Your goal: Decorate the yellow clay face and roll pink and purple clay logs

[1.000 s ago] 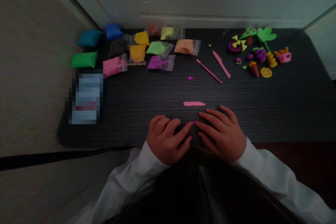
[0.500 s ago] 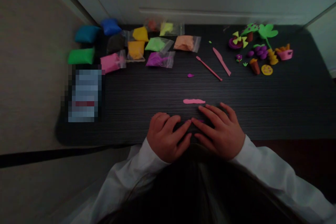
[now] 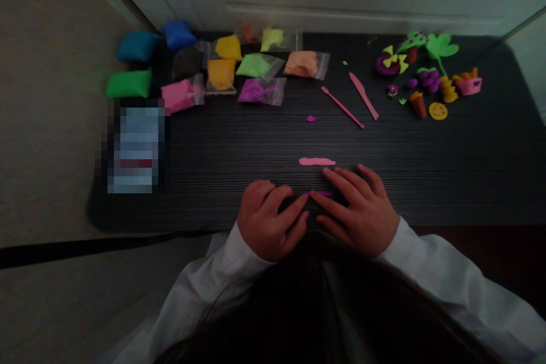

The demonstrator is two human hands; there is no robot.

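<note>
A thin strip of purple clay lies on the dark table near its front edge, partly hidden under my fingers. My left hand rests with its index fingertip at the strip's left end, its fingers apart. Over the strip lies the index finger of my right hand, whose fingers are spread. Just beyond the fingertips is a flat pink clay strip with wavy edges. Farther off sits a small purple clay piece, apart from both hands.
A pink stick tool and a pink plastic knife lie past the clay. Several bagged clays, among them a purple clay bag, fill the back left. A blurred phone is at left. Small clay models stand at back right.
The view has shifted slightly. My index fingers have moved a little on the purple strip, and more of it shows beside my right index finger.
</note>
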